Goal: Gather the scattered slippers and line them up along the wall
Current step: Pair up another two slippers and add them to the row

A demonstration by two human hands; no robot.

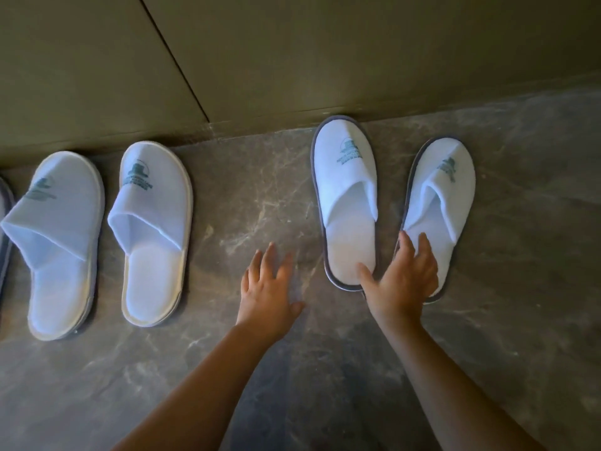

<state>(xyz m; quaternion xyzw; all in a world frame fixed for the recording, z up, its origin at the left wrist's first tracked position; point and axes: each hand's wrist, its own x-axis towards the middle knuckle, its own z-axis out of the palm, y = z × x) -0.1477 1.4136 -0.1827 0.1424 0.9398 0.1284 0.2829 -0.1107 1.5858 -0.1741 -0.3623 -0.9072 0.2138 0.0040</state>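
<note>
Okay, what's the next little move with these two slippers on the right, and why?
Probably nudge the far-right slipper straight with the right hand, which rests on its heel. It tilts, toe leaning right, while its partner stands squarer with its toe at the wall.

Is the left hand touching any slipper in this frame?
No: the left hand lies spread over bare floor in the gap between the two pairs, clear of every slipper.

Left hand (268, 289) flat, fingers (270, 255) spread, right hand (403, 278) splayed, forearms outstretched
</note>
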